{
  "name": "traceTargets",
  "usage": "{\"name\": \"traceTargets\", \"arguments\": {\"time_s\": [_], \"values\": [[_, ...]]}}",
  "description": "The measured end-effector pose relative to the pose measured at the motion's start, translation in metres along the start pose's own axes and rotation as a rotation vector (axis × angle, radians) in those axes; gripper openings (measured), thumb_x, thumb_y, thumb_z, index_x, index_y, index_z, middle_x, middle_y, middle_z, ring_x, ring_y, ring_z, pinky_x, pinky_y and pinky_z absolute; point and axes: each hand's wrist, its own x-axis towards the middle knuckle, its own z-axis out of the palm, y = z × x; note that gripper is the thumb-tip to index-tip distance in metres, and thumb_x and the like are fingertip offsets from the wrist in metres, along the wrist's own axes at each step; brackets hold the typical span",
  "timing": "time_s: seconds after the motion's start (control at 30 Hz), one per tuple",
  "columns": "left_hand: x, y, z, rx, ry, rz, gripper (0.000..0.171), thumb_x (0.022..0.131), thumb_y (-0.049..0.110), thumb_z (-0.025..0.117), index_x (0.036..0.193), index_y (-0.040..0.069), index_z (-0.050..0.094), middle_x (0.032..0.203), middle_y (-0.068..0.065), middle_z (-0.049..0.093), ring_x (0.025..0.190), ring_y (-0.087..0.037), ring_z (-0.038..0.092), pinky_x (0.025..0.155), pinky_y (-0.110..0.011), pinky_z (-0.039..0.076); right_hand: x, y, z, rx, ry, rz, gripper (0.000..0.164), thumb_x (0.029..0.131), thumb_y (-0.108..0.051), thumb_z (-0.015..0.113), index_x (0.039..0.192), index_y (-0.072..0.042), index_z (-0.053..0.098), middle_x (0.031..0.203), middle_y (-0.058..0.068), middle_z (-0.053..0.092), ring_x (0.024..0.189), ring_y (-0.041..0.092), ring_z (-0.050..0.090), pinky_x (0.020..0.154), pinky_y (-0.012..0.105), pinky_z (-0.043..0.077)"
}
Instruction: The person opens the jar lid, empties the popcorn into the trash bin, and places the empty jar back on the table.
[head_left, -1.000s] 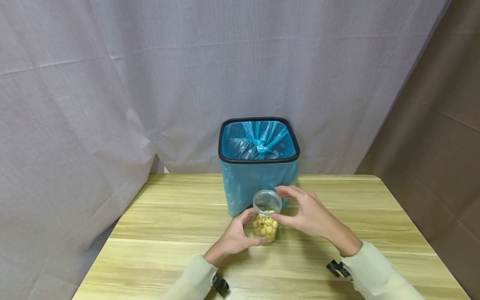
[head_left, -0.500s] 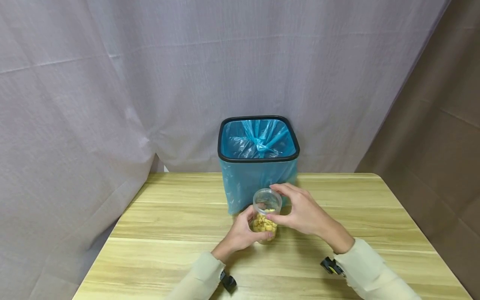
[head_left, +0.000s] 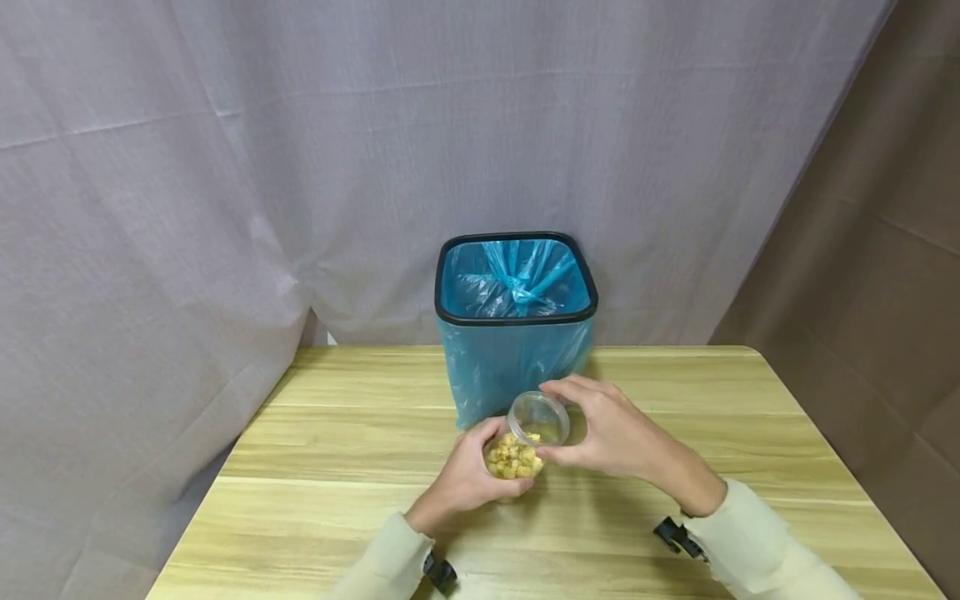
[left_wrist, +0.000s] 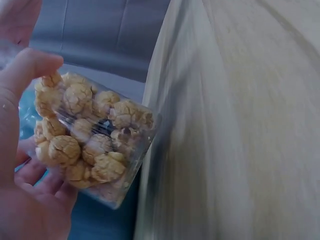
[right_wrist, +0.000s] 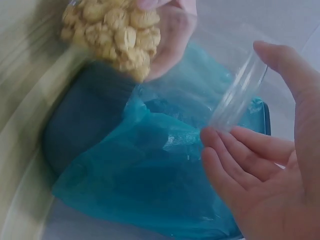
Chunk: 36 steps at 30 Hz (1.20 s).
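Observation:
A clear plastic jar (left_wrist: 131, 165) is partly filled with round yellow popcorn (head_left: 513, 457). It is held tilted in front of the bin, its lid end leaning toward the right hand. My left hand (head_left: 467, 473) grips the jar around its lower part, thumb on the near side and fingers on the far side. At the other end, the thumb and fingers of my right hand (head_left: 618, 431) pinch the clear round lid (right_wrist: 241, 92) by its edge. Between the popcorn and the lid, the jar's see-through wall is hard to make out.
Behind the jar stands a square bin (head_left: 517, 358) with a black rim and a blue plastic bag lining it. The bag is knotted at the back inside. Grey cloth (head_left: 360, 167) hangs behind the wooden table (head_left: 337, 450), and brown cloth (head_left: 877, 275) hangs at the right.
The jar has tipped from nearly upright, its lid end swinging right and its popcorn end left and nearer. My left hand has turned with it, while the right hand stays at the lid.

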Motion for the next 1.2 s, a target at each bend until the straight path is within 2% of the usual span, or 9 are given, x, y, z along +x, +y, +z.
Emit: {"name": "traceTargets", "arguments": {"time_s": [0.2, 0.4, 0.67, 0.93, 1.2], "values": [[-0.006, 0.001, -0.008, 0.137, -0.015, 0.078, 0.075, 0.070, 0.036, 0.093, 0.138, 0.022, 0.063, 0.124, 0.009, 0.067, 0.109, -0.007, 0.063, 0.096, -0.027, 0.056, -0.001, 0.000, -0.005, 0.001, -0.079, -0.012, 0.073, 0.076, -0.043, 0.093, 0.131, -0.003, 0.068, 0.113, 0.004, 0.075, 0.101, 0.014, 0.071, 0.085, 0.032, 0.063], [-0.010, -0.001, -0.011, 0.204, -0.018, 0.139, 0.073, 0.067, 0.035, 0.092, 0.133, 0.022, 0.065, 0.117, 0.009, 0.066, 0.101, -0.005, 0.061, 0.088, -0.024, 0.057, 0.001, 0.000, -0.004, 0.026, -0.157, -0.010, 0.070, 0.077, -0.044, 0.092, 0.130, -0.005, 0.068, 0.113, 0.003, 0.074, 0.101, 0.013, 0.069, 0.083, 0.030, 0.063], [-0.014, 0.001, -0.016, 0.270, -0.040, 0.141, 0.076, 0.064, 0.035, 0.091, 0.134, 0.021, 0.065, 0.119, 0.009, 0.066, 0.102, -0.005, 0.061, 0.089, -0.024, 0.057, 0.003, 0.000, 0.000, 0.019, -0.190, -0.025, 0.068, 0.076, -0.047, 0.092, 0.125, -0.006, 0.070, 0.107, 0.000, 0.072, 0.096, 0.011, 0.067, 0.080, 0.031, 0.062], [-0.014, -0.001, -0.019, 0.285, -0.079, 0.161, 0.075, 0.064, 0.032, 0.092, 0.132, 0.017, 0.066, 0.119, 0.007, 0.071, 0.103, -0.005, 0.063, 0.091, -0.023, 0.057, 0.002, 0.003, 0.006, 0.037, -0.193, -0.054, 0.064, 0.072, -0.044, 0.094, 0.120, -0.009, 0.070, 0.103, -0.003, 0.070, 0.093, 0.010, 0.064, 0.079, 0.033, 0.062], [-0.011, 0.001, -0.025, 0.330, -0.131, 0.174, 0.075, 0.063, 0.034, 0.094, 0.131, 0.016, 0.067, 0.121, 0.007, 0.072, 0.106, -0.005, 0.064, 0.095, -0.025, 0.057, 0.001, 0.005, 0.007, 0.039, -0.194, -0.100, 0.061, 0.070, -0.045, 0.095, 0.118, -0.018, 0.067, 0.102, -0.010, 0.065, 0.091, 0.008, 0.061, 0.078, 0.028, 0.059]]}}
